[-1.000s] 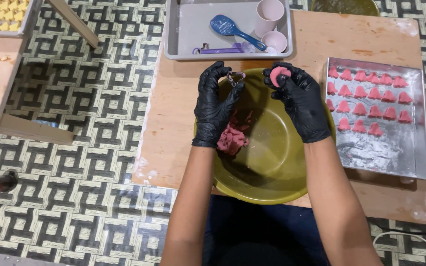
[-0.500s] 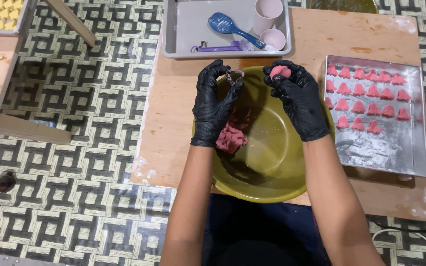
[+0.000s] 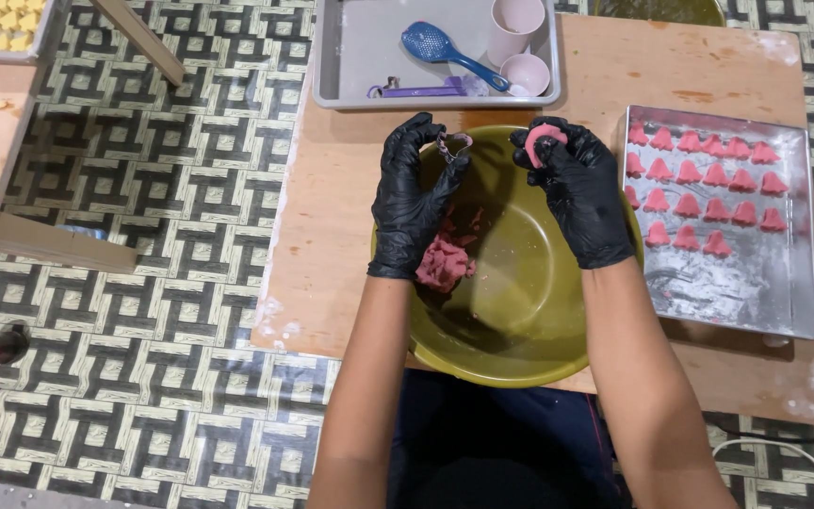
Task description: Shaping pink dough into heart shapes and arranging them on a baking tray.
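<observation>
At the lower middle of the frame an olive-green bowl [image 3: 520, 320] rests on the wooden table [image 3: 332, 236], with a lump of pink dough [image 3: 445, 262] on its left inner wall. Above the bowl, the left hand [image 3: 414, 198], in a black glove, has its grip pinched shut on a small metal cutter [image 3: 452, 144]. The right hand [image 3: 577, 188], also gloved, has its grip closed around a flattened pink dough piece [image 3: 545, 139]. At right lies a metal tray [image 3: 756, 292] with rows of pink bell-shaped pieces [image 3: 699, 193]. At upper middle, a grey tray [image 3: 350, 57] holds a blue spoon [image 3: 445, 49] and two pink cups [image 3: 518, 52].
</observation>
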